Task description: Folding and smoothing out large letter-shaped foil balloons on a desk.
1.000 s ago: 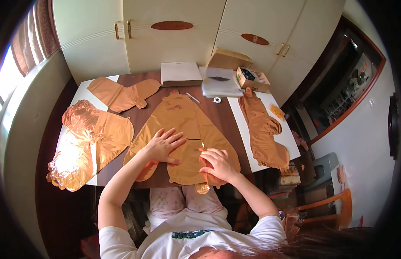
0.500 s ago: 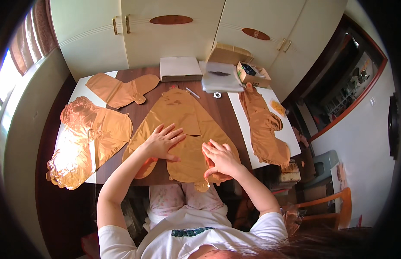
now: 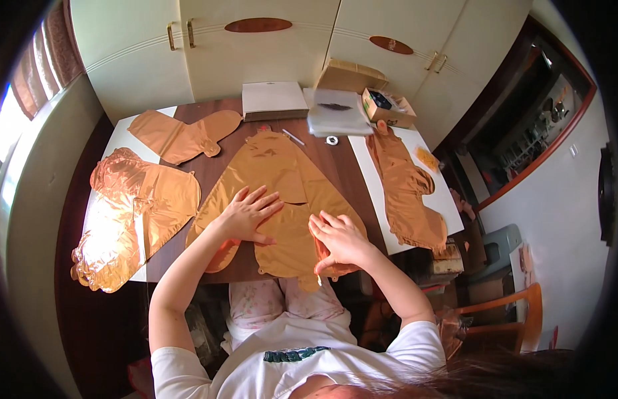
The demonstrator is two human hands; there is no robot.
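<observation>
A flat, gold foil balloon (image 3: 290, 243) without air lies across the middle of the table, its narrow end pointing away from me. Its lower edge, with a small tab, reaches over the near table edge. My left hand (image 3: 249, 216) rests flat on the foil left of centre, fingers spread and thumb apart. On the right part of the same balloon lies my right hand (image 3: 342, 243), palm down, fingers stretched forward and thumb pointing toward me. Reddish reflections show in the foil beside it. Neither hand grips anything.
More gold foil balloons lie around: a shiny crumpled one (image 3: 116, 226) at left, a flat one (image 3: 182, 135) behind it, a long one (image 3: 405, 193) at right. At the back are a white box (image 3: 274, 101), clear plastic bags (image 3: 337, 116), a small carton (image 3: 390, 110), a tape roll (image 3: 332, 140) and a pen (image 3: 293, 137).
Both hands stay in nearly the same places on the balloon, with the right fingers slightly closer together. The whole view has shifted a little.
</observation>
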